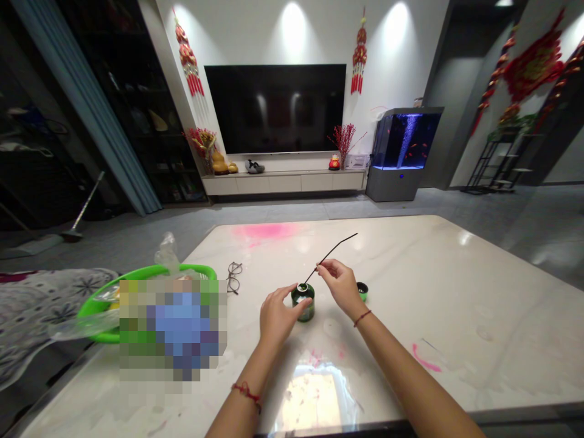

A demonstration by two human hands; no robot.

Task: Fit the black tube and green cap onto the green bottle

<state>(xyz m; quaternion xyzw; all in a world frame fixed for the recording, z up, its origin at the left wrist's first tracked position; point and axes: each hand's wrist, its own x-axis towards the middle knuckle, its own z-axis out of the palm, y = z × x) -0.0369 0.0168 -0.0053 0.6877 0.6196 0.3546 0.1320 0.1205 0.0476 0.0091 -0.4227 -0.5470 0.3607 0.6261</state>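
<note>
A small dark green glass bottle (305,310) with a pale rim stands upright on the white table. My left hand (281,313) is wrapped around its side, thumb in front. Between the fingertips of my right hand (338,281) is a thin black stick (329,252), bent near its upper end. It slants down to the left, and its lower end reaches the bottle's mouth; how deep it goes is hidden. A green cap (362,291) with a dark inside lies beside my right wrist, partly behind it.
At the left stands a green basket (86,310) with plastic bags, partly blurred out. Folded eyeglasses (234,278) lie between basket and bottle. Pink stains (264,231) mark the table (438,261). Beyond are a television (276,109) and a lit fish tank (404,143).
</note>
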